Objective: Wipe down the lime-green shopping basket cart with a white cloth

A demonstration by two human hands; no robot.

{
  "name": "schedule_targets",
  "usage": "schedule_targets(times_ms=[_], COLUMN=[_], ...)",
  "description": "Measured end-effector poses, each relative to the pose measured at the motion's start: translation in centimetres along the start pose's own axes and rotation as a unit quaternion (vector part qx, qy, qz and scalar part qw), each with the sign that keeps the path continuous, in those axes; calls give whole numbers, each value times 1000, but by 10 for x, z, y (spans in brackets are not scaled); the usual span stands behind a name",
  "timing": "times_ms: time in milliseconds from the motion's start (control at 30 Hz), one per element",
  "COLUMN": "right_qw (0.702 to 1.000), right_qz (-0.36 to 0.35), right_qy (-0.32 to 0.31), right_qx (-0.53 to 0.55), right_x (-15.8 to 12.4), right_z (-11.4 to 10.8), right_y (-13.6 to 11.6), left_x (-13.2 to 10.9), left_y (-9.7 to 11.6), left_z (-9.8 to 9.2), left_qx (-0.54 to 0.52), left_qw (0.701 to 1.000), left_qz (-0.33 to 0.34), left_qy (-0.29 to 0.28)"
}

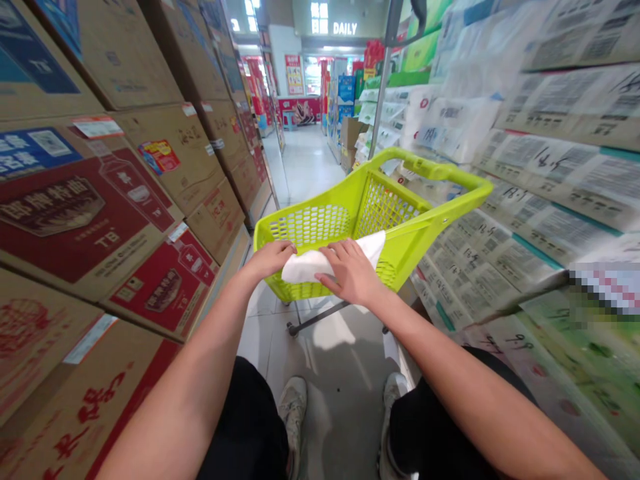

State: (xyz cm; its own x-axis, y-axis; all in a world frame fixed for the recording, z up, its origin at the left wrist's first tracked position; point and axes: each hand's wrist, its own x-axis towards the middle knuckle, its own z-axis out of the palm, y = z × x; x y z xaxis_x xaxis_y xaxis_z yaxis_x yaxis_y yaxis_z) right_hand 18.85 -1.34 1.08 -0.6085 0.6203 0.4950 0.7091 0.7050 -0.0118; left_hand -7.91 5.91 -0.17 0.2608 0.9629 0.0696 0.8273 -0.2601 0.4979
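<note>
A lime-green plastic shopping cart [425, 230] with perforated walls stands crosswise in front of me. Over its near rim lies a white cloth [303, 268]. My right hand [347, 270] presses on the cloth with its fingers spread over the rim and the thumb apart. At the front left corner, my left hand [273, 259] curls its fingers over the cart's rim, beside the cloth's left end. The left fingertips bend over the edge and are partly hidden.
Stacked cardboard cartons [75, 207] line the left side of the aisle. On the right rise piles of wrapped paper packs [530, 173] with handwritten prices. Behind the cart, a tiled floor [305, 150] leads to more shelves. A metal pole [381, 100] stands behind the cart.
</note>
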Motion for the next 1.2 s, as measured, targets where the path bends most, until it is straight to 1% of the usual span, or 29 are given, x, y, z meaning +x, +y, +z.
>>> schedule_targets(times_ms=[33, 100, 200, 267, 300, 333, 367, 433, 500, 533, 567, 600, 633, 700, 733, 800, 833, 867, 933, 1000, 1067, 1133, 1200], right_qw=[1000, 998, 979, 963, 960, 961, 968, 987, 998, 999, 1000, 1000, 1000, 994, 986, 970, 964, 961, 969, 986, 997, 1000, 998], right_qz=[5, 51, 165, 209, 215, 207, 186, 110, 24, -6, -19, -15, 7, 85, 133, 193, 209, 214, 185, 117, 49, 1, -33], right_qy=[-3, 1, 56, 97, 110, 112, 103, 64, 29, 15, 5, -2, -7, 1, 18, 51, 65, 73, 65, 38, 15, 3, -2], right_qx=[-3, -36, -109, -136, -142, -142, -134, -97, -47, -27, -16, -14, -23, -66, -96, -139, -153, -160, -151, -113, -62, -5, 60], right_x=[1, 0, -8, -14, -15, -16, -16, -13, -8, -6, -4, -2, -2, -4, -6, -11, -13, -14, -14, -13, -10, -9, -9], right_z=[-3, -14, -31, -36, -35, -31, -26, -13, -2, 1, 1, -2, -8, -21, -28, -37, -39, -38, -31, -20, -12, -10, -13], right_y=[6, 30, 76, 93, 93, 87, 76, 45, 16, 7, 3, 7, 16, 48, 65, 91, 97, 96, 80, 55, 37, 36, 50], left_x=[-1, -2, -2, -2, -2, -2, -2, -4, -6, -6, -7, -7, -7, -7, -6, -6, -6, -6, -6, -6, -7, -7, -8], left_y=[-1, -3, -2, 3, 6, 9, 13, 18, 20, 20, 20, 19, 18, 17, 17, 18, 18, 19, 20, 20, 21, 22, 23], left_z=[-2, -4, -2, 1, 2, 4, 5, 7, 6, 5, 4, 3, 2, 0, 0, 1, 2, 4, 6, 7, 5, 2, 0], left_qx=[0, 0, -6, -10, -12, -14, -17, -24, -32, -35, -36, -33, -27, -12, -5, 2, 2, 1, -2, -7, -11, -15, -27], left_qw=[1000, 1000, 1000, 1000, 1000, 999, 999, 999, 999, 999, 999, 999, 999, 999, 999, 999, 999, 999, 999, 999, 998, 998, 997], left_qz=[0, 2, 9, 15, 19, 23, 27, 35, 36, 33, 30, 25, 20, 12, 10, 13, 19, 26, 37, 41, 44, 54, 67], left_qy=[0, -1, -6, -9, -13, -16, -19, -22, -23, -24, -25, -26, -27, -30, -31, -33, -33, -34, -33, -33, -30, -25, -18])
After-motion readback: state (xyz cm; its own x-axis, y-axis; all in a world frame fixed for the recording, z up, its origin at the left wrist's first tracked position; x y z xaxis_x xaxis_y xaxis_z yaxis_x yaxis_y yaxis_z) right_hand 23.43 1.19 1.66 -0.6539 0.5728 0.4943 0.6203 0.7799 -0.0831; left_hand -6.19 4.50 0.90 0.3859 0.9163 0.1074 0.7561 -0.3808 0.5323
